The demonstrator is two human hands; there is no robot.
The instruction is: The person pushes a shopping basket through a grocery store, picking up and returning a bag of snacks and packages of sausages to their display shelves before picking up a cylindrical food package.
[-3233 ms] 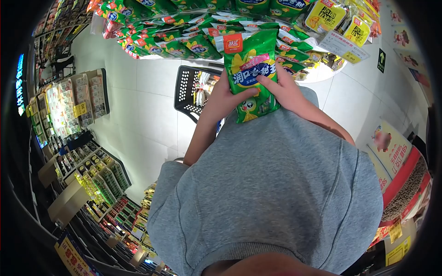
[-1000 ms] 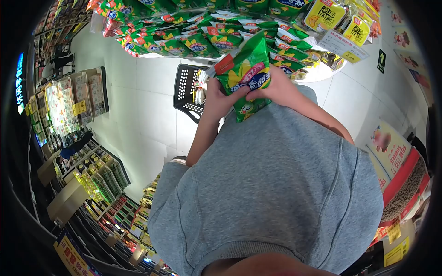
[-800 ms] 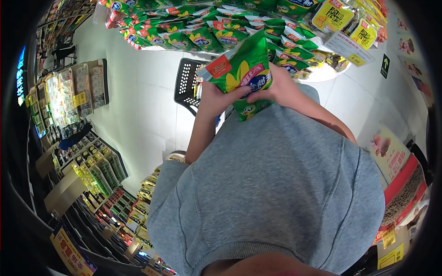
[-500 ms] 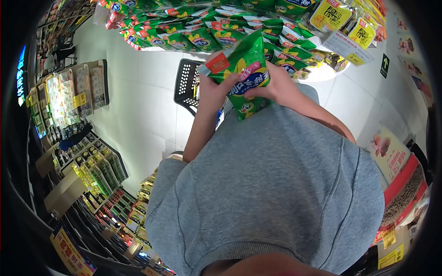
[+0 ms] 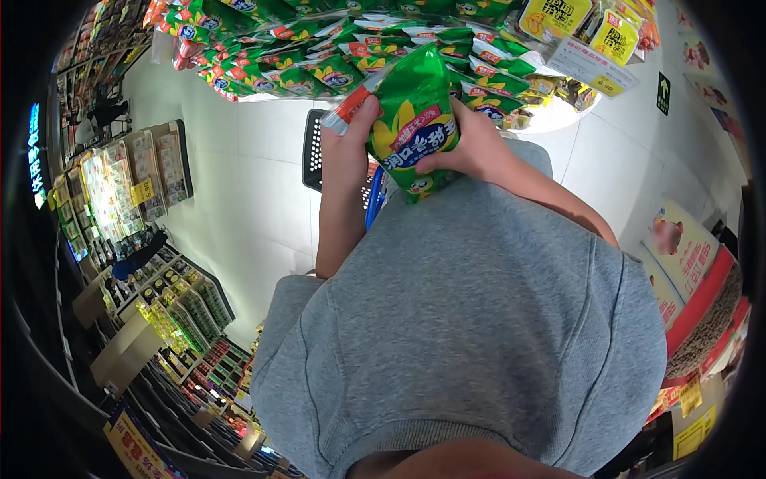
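Note:
A green snack bag (image 5: 411, 120) with a red corner and yellow and blue print is held tilted between both hands, in front of my chest. My left hand (image 5: 349, 128) pinches its upper left corner, thumb over the red patch. Around the bag's right and lower side my right hand (image 5: 471, 144) is wrapped, its thumb across the front. Just beyond the bag lies a display heaped with similar green bags (image 5: 331, 73).
A black perforated basket (image 5: 313, 152) stands on the floor, partly behind my left forearm. Yellow-labelled packs (image 5: 556, 17) and a price card (image 5: 590, 67) are at the upper right. Shelves of goods (image 5: 112, 188) line the left; a large red-edged bag (image 5: 706, 319) is at the right.
My left hand has moved up from the bag's lower side to its upper left corner. The bag has gone from nearly upright to tilted, and has shifted slightly left.

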